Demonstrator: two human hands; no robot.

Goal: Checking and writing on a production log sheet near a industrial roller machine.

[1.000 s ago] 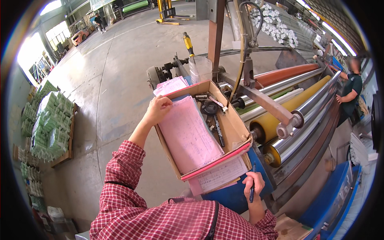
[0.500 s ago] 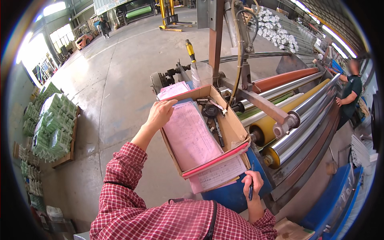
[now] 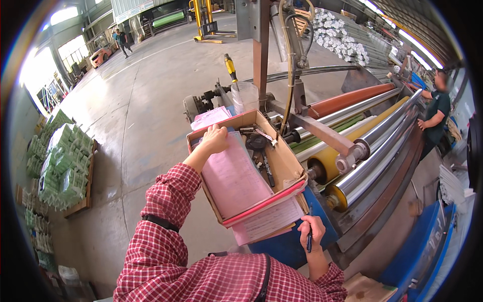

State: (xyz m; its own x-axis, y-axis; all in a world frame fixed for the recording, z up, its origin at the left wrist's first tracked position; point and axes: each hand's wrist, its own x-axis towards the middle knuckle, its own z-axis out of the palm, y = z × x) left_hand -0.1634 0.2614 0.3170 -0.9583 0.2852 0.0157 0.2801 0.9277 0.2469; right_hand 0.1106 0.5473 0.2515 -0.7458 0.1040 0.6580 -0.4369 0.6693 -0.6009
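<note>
My left hand (image 3: 215, 139) is at the far end of a stack of pink paper forms (image 3: 234, 173), its fingers curled down against their upper edge. The fingertips are partly hidden. The stack lies inside a shallow cardboard box (image 3: 286, 158) with a red front edge. In my right hand (image 3: 313, 232), near the box's front right corner, is a dark pen (image 3: 309, 244), held upright. More sheets, white and pink (image 3: 269, 221), stick out below the front edge. Beside the stack in the box are a black marker (image 3: 268, 168) and a round black object (image 3: 256, 143).
Behind the box, a yellow-handled screwdriver (image 3: 231, 68) stands in a clear container (image 3: 245, 96), near further pink papers (image 3: 211, 117). Machine rollers (image 3: 370, 151) stretch away right, where a person (image 3: 436, 110) stands. Green-wrapped bundles (image 3: 65, 166) sit on a pallet at left. Another person (image 3: 122, 43) is far back.
My left hand has moved from the box's left rim inward onto the top of the pink forms. The right hand still holds the pen. The distant person has stepped along.
</note>
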